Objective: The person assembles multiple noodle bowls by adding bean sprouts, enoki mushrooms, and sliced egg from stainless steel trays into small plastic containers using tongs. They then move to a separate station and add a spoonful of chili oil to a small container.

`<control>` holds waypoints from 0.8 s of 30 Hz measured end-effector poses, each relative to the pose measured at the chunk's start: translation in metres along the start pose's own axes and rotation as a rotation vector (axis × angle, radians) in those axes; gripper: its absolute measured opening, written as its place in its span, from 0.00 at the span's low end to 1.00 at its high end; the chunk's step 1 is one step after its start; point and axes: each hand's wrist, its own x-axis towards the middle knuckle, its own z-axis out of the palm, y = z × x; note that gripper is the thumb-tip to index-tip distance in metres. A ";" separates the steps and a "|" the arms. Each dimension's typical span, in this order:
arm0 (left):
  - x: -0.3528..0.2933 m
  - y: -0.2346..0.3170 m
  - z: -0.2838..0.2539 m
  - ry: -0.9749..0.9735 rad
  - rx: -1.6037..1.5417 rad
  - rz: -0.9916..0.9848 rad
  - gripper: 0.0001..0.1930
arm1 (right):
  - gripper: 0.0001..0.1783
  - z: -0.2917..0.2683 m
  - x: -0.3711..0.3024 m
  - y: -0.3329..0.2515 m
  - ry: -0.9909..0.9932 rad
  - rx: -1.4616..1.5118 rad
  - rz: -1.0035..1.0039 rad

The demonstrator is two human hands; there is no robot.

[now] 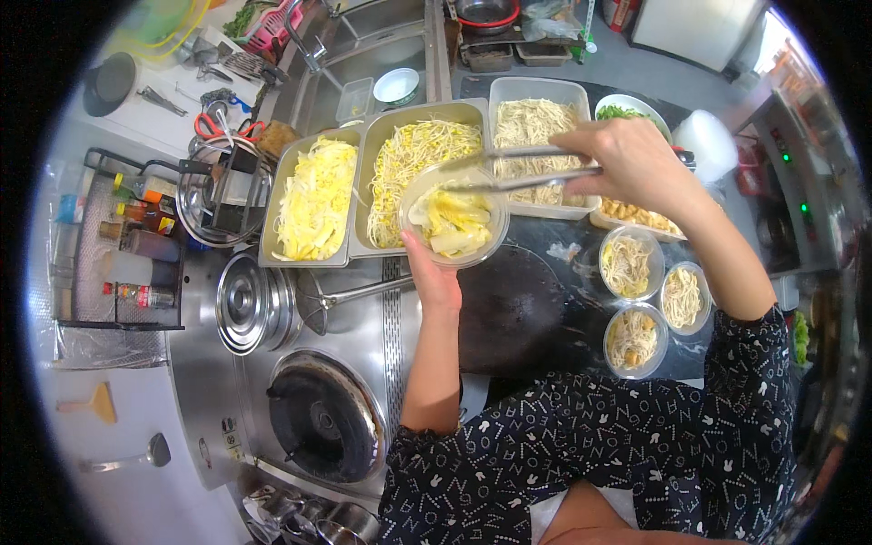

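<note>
My left hand (434,283) grips a clear round plastic bowl (500,229) from below, tilted over the front of the trays. Pale yellow chopped cabbage (451,224) lies in it. My right hand (627,156) is closed around long metal tongs (536,152), whose tips reach over the bowl; whether they pinch anything is unclear. Behind the bowl, a metal tray (365,232) contains bean sprouts (425,143). To its left, another metal tray (264,247) has chopped cabbage. Under the tongs, a translucent tub (495,102) holds pale thin strips.
Three filled clear bowls (633,341) stand on the dark counter at right, near a tub of light-brown pieces (631,214). A bowl of greens (627,111) sits behind. At left are a burner (327,418), stacked lids (243,300) and a bottle rack (118,325); a sink (381,54) lies beyond.
</note>
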 end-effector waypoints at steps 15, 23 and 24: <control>0.032 0.005 -0.018 -0.031 -0.094 -0.006 0.38 | 0.27 -0.031 -0.004 -0.021 -0.147 0.101 0.089; 0.016 0.067 -0.077 0.175 -0.052 0.181 0.43 | 0.26 0.009 0.084 -0.039 -0.177 -0.161 0.100; 0.010 0.078 -0.089 0.201 -0.040 0.204 0.44 | 0.26 0.031 0.103 -0.044 -0.260 -0.178 0.062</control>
